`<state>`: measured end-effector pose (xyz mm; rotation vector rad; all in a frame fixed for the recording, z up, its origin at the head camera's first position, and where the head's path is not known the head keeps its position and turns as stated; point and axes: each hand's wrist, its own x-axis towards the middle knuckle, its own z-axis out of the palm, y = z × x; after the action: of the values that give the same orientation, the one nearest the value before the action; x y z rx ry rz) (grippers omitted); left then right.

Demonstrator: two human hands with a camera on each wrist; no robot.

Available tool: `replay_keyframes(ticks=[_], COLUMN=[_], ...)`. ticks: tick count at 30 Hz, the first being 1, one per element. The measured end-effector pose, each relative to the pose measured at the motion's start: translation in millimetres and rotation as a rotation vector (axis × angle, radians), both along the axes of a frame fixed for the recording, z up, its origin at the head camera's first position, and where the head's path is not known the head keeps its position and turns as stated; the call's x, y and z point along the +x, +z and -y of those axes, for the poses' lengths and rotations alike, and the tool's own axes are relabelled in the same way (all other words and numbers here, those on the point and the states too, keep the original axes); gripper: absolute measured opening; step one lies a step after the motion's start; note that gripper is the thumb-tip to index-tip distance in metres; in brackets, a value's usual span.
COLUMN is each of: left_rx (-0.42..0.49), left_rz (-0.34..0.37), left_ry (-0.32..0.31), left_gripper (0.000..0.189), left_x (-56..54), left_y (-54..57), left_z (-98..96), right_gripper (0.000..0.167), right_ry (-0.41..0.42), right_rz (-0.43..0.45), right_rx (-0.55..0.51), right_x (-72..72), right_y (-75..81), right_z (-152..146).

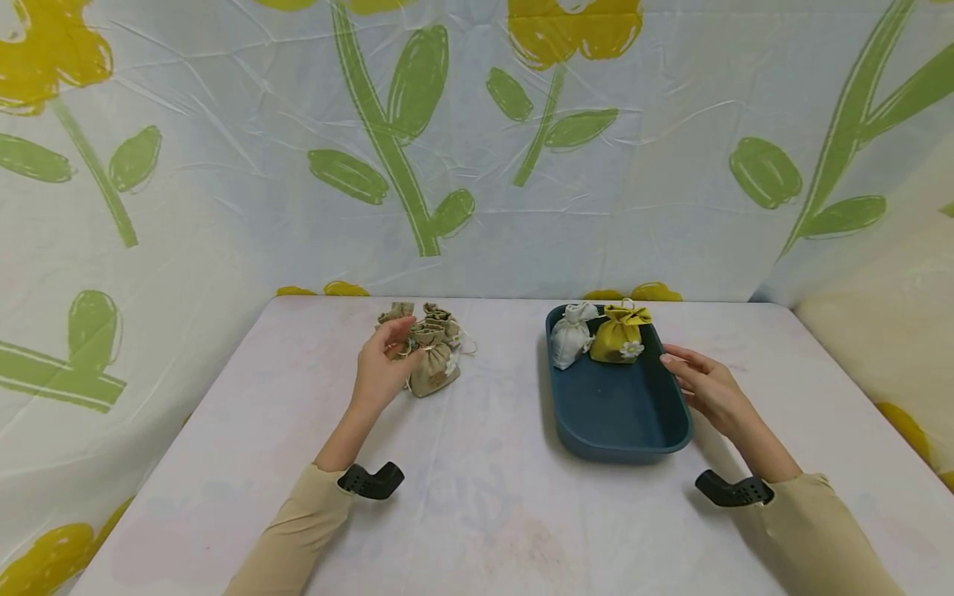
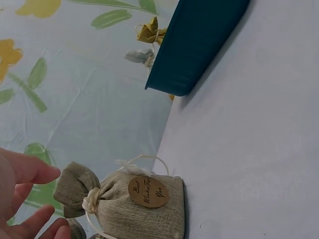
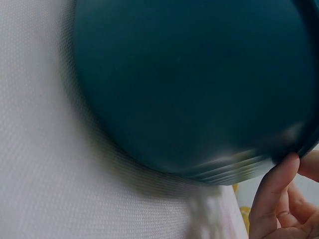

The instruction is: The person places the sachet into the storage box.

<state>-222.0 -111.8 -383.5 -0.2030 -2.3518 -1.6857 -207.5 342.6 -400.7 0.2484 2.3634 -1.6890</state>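
In the head view, my left hand (image 1: 383, 364) is at a cluster of small burlap drawstring pouches. The nearest pouch (image 2: 142, 206) has a white cord and a round brown tag with writing. The left wrist view shows the fingers (image 2: 32, 169) loosely bent beside its gathered top, with a small gap between. My right hand (image 1: 708, 389) touches the right rim of a dark blue rectangular bin (image 1: 619, 414), its fingertips (image 3: 286, 172) against the rim's outer side. A white pouch (image 1: 570, 338) and a yellow pouch (image 1: 619, 335) with a white flower sit at the bin's far end.
A pale tabletop (image 1: 477, 497) lies under everything, with the bin right of the burlap pouches. Cloth with a yellow flower and green leaf print (image 1: 477, 232) hangs behind and at the sides. Each wrist wears a black camera mount (image 1: 373, 482).
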Motion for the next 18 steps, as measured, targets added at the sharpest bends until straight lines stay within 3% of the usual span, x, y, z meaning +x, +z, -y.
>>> replay_keyframes(ticks=[11,18], left_rx=[0.01,-0.051], left_rz=[0.039,0.012], left_ry=[-0.046,-0.06], left_gripper=[0.059,0.064], left_x=[-3.4,-2.0], left_y=[-5.5,-9.9], left_z=[-3.8,-9.2], right_gripper=[0.068,0.069], right_ry=[0.014,0.007], right_rz=[-0.017,-0.014], right_rx=[-0.046,-0.034], right_x=[1.0,1.0], right_y=[-0.8,-1.5], right_z=[-0.9,-0.2])
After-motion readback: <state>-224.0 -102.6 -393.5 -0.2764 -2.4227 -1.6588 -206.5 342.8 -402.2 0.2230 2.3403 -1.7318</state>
